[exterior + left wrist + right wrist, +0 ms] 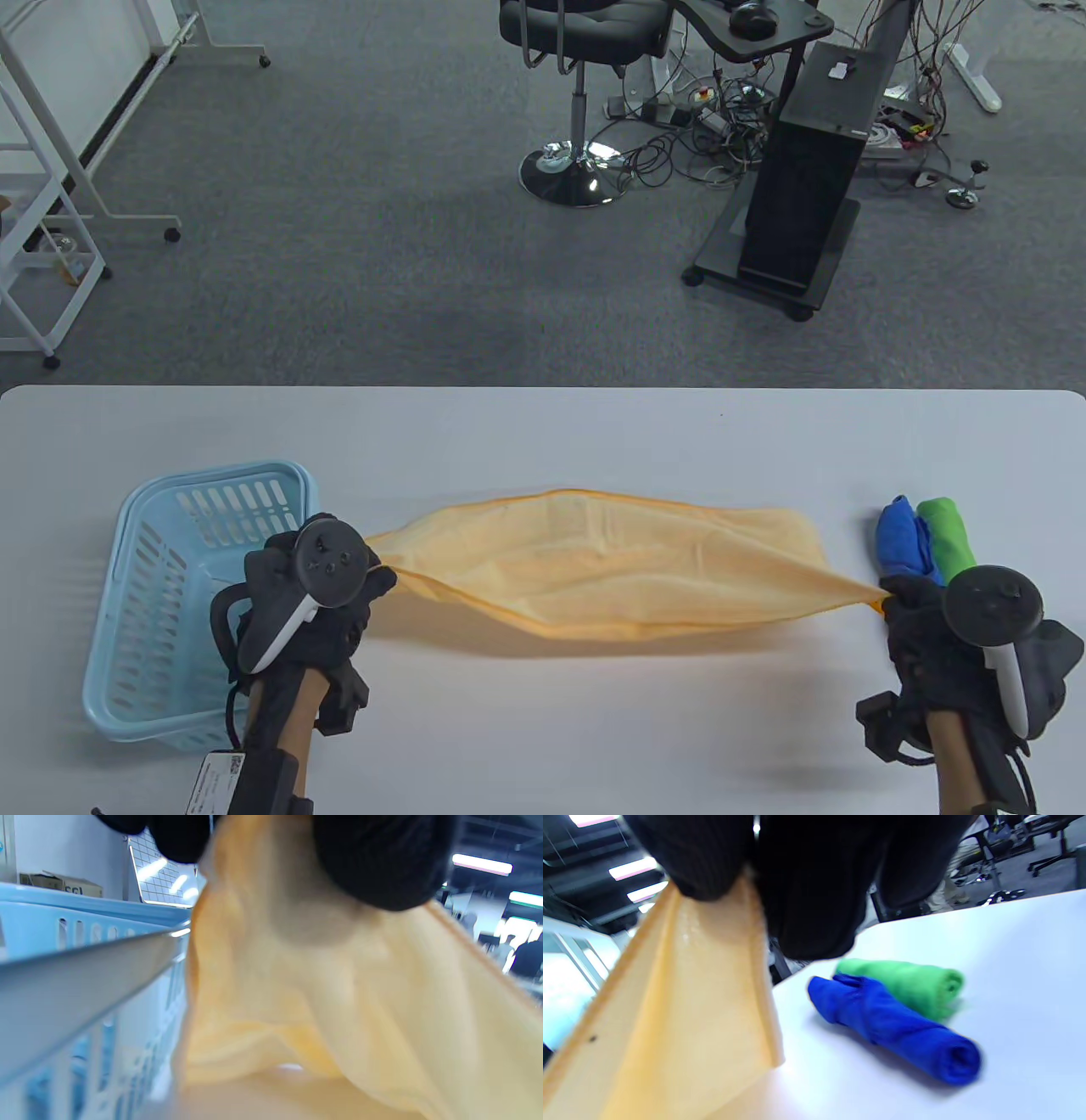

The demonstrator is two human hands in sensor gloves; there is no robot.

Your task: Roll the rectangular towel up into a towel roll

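- The towel (611,564) hangs stretched above the table (543,424), its long axis running left to right, just right of the basket (153,594).
- The left hand (318,586) pinches its left end.
- The right hand (942,628) pinches its right end, beside the blue roll (904,543) and the green roll (950,535).

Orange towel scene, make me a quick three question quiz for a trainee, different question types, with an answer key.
1. True or false: the orange towel lies flat on the table.
2. Multiple choice: which rolled towels lie beside the right hand? A) red and yellow B) blue and green C) none
3. Fill in: the light blue ______ sits on the table by the left hand.

Key
1. False: each hand grips one end and the towel hangs stretched between them.
2. B: the blue roll and the green roll lie side by side.
3. Basket.
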